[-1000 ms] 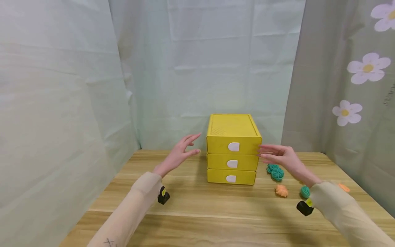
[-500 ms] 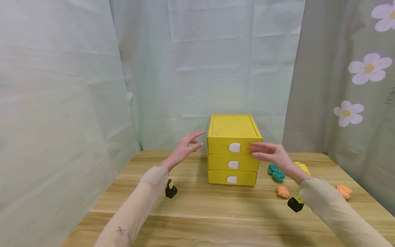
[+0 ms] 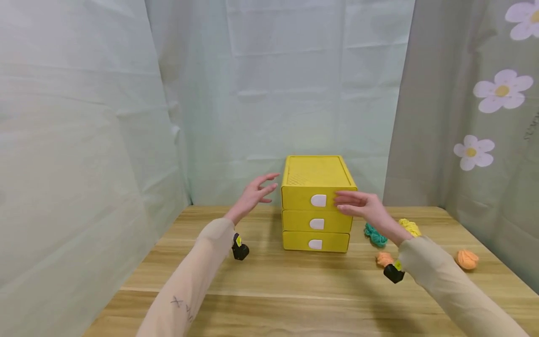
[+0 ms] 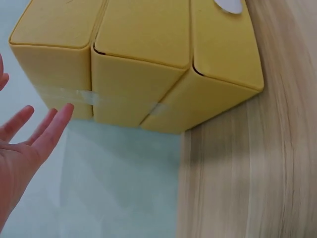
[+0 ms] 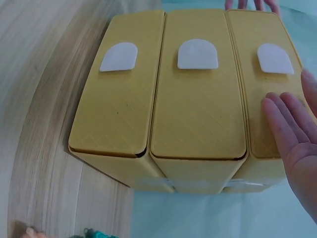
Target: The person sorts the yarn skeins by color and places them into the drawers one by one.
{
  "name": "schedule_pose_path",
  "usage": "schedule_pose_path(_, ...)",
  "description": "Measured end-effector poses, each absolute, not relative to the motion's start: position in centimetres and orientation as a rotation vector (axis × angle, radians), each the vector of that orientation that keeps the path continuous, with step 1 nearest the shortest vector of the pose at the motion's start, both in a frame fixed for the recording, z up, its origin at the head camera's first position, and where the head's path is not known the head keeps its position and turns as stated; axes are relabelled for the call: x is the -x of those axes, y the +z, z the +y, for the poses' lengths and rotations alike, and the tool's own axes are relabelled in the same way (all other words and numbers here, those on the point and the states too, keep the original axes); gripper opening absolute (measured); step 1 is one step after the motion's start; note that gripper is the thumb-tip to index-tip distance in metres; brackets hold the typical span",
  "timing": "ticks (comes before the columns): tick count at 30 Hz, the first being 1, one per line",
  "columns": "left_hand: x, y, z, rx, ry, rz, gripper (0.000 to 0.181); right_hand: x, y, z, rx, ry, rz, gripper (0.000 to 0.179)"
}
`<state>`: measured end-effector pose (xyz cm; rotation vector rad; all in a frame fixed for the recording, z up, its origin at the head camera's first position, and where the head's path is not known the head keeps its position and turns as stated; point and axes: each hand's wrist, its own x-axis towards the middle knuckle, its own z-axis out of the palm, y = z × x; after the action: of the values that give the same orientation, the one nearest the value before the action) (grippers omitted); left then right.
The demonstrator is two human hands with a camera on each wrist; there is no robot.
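A yellow three-drawer storage box (image 3: 316, 171) stands near the back of the table, its drawers closed. Each drawer front carries a white rounded handle; the top handle (image 3: 318, 200) is closest to my right hand. My left hand (image 3: 252, 193) is held up beside the box's left side, fingers spread and holding nothing. In the left wrist view a strip of clear tape (image 4: 89, 96) runs across that side. My right hand (image 3: 364, 207) hovers at the right part of the top drawer front with fingers extended. Whether its fingertips touch the front, I cannot tell.
Right of the box lie small yarn balls: green (image 3: 375, 235), yellow (image 3: 410, 228), and orange (image 3: 466, 259), with another orange bundle (image 3: 384, 259) partly behind the right wrist camera (image 3: 393, 273). Pale curtains (image 3: 294, 93) hang behind the wooden table (image 3: 294, 290).
My right hand has moved left, from the box's right edge toward the top handle. My left hand has risen slightly and come nearer the box. The yellow yarn has come into view.
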<state>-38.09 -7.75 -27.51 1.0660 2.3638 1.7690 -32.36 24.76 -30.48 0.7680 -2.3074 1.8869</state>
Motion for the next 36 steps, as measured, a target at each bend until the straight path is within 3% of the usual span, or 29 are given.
schedule_pose_path(16, 41.8, -29.2, -6.1, -0.853, 1.849, 2.288, 0.05, 32.9, -30.8, 23.4, -0.78, 1.895, -2.284, 0.043)
schedule_pose_path(36, 41.8, -29.1, -4.9, -0.738, 1.957, 2.151, 0.047, 33.3, -30.6, 22.6, -0.735, 1.873, -2.286, 0.04)
